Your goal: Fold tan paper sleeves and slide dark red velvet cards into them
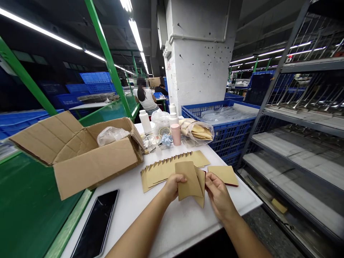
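Both left hand point(172, 187) and right hand point(219, 194) gripping brown envelopes point(188, 179) over white table point(185, 224), factory shelving point(295, 161) alongside

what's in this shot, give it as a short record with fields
surface: white table
hands: left hand grips the held envelopes; right hand pinches their right edge
behind hands: fanned envelope row, small stack
left side: open cardboard box, dark phone lying flat
far end: white bottle, pink container, bagged envelopes
beside table: blue crate
background: seated person, back turned
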Motion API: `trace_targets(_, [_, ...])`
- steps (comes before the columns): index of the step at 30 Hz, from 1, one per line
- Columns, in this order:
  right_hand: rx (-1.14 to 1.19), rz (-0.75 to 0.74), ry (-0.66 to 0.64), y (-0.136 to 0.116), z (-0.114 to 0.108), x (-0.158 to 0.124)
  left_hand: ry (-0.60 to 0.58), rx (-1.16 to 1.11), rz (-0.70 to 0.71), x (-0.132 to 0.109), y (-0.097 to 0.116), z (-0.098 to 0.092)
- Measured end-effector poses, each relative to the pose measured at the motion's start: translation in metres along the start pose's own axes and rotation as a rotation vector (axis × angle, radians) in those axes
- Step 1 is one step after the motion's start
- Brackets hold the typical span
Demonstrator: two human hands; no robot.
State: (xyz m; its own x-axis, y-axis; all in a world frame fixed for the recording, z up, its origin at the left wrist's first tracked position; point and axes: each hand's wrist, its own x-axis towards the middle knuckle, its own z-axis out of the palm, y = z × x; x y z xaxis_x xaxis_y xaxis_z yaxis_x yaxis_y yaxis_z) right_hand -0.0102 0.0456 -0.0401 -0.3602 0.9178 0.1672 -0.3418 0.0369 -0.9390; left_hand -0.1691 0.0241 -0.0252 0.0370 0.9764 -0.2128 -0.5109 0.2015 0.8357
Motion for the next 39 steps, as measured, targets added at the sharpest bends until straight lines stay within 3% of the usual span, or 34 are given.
trace_targets(4, [-0.203,-0.121,0.156,0.002,-0.003,-0.002,-0.017,-0.003,0.109,0.001,0.0,0.008])
trace_targets(9, [-0.553,-0.398,0.363,0.003,-0.011,-0.003,0.285,0.199,0.223,0.004,0.0,0.008])
trace_targets(13, [-0.659,-0.494,0.352,0.005,-0.011,-0.006,0.383,0.479,0.374,0.001,0.002,0.013])
trace_targets(16, [-0.628,-0.478,0.304,0.008,-0.007,-0.009,0.428,0.566,0.535,-0.004,0.005,0.02])
trace_targets(20, [-0.585,-0.396,0.258,0.011,-0.004,-0.011,0.292,0.6,0.552,-0.007,0.005,0.022])
trace_targets(25, [-0.575,-0.393,0.196,0.008,-0.004,-0.01,0.034,1.036,0.628,-0.009,-0.003,0.023])
trace_targets(28, [-0.55,-0.385,0.161,0.009,-0.003,-0.009,-0.013,1.145,0.709,-0.009,-0.007,0.027])
trace_targets(30, [-0.511,-0.365,0.159,0.011,-0.004,-0.009,0.037,1.186,0.745,-0.007,-0.009,0.026])
trace_targets(32, [-0.453,-0.341,0.193,0.011,-0.006,-0.008,0.169,1.19,0.749,-0.003,-0.009,0.021])
trace_targets(36, [-0.373,-0.327,0.348,0.003,-0.022,-0.006,0.461,1.001,0.657,0.006,-0.001,0.004])
trace_targets(39, [-0.476,-0.416,0.471,-0.007,-0.031,-0.006,0.542,0.915,0.621,0.01,0.005,-0.005])
